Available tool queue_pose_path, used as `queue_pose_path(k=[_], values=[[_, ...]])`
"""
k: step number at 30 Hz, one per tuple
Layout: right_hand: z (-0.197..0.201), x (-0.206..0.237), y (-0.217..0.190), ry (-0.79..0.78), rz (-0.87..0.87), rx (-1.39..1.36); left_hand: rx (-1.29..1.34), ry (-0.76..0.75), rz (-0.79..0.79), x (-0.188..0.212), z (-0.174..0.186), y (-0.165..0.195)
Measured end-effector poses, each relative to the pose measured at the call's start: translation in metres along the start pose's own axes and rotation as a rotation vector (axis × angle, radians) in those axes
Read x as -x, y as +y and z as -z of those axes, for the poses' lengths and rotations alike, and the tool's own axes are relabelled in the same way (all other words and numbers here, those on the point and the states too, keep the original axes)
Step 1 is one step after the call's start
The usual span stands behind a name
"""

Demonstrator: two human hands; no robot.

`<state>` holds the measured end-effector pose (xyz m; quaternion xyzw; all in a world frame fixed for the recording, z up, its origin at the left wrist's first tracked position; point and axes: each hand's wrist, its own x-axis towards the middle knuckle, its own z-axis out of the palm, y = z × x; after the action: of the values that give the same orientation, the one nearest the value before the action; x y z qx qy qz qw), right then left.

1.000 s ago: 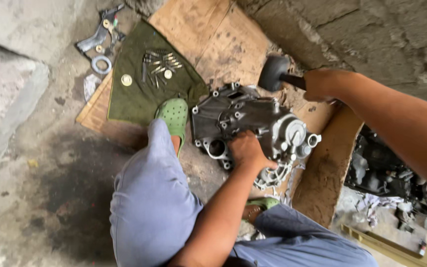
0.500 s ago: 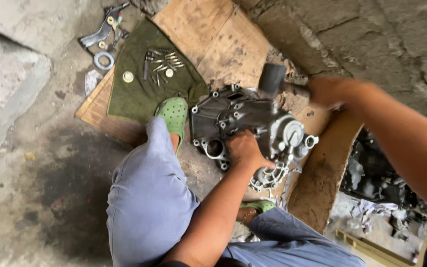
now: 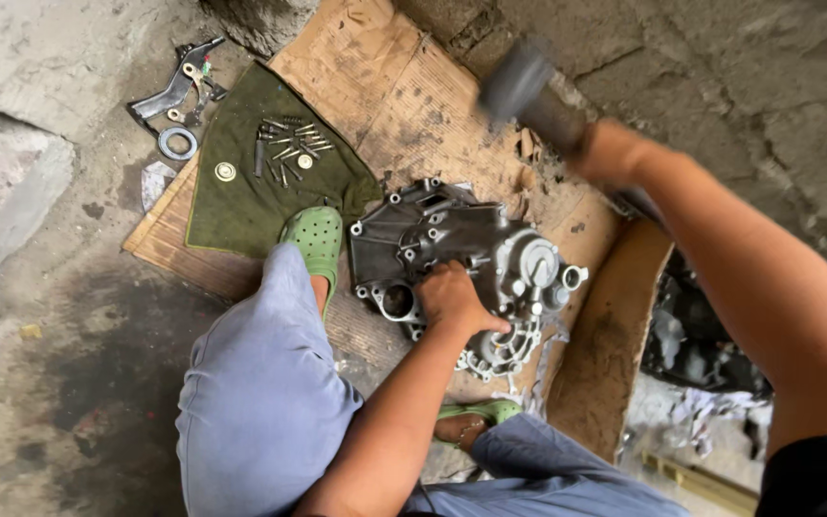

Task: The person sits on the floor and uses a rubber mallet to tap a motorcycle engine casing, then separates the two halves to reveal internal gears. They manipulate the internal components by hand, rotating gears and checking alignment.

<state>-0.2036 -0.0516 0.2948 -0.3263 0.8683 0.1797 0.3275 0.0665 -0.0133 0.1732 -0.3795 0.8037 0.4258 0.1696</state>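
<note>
Presently the cast metal housing [image 3: 466, 263] lies flat on cardboard [image 3: 404, 86] on the floor, pinned by the left hand [image 3: 452, 297] pressing on its near edge. Right hand [image 3: 610, 153], clenched on a blurred mallet [image 3: 519, 81], is raised. Housing judged heavy, rigid; grasp by flanged rim

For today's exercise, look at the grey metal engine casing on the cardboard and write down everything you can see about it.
The engine casing is a grey cast-metal housing, dull and grimy, with an irregular outline, bolt lugs round its edge, a round opening at its lower left and a raised round boss toward its right. A paler, ribbed part shows beneath its lower edge. It lies flat on the cardboard, beside a green clog. The left hand presses on its lower middle. The right hand holds a blurred hammer raised above it, apart from it.
</note>
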Motion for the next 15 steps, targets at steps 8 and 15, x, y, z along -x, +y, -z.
queue_pose_path(k=[8, 15], values=[[0.078, -0.011, -0.016, 0.081, -0.078, 0.438, 0.007, -0.033, 0.007, 0.006, 0.007, -0.003], [0.000, -0.024, -0.037, 0.058, -0.073, 0.072, -0.065, -0.111, 0.011, 0.001, 0.010, 0.001]])
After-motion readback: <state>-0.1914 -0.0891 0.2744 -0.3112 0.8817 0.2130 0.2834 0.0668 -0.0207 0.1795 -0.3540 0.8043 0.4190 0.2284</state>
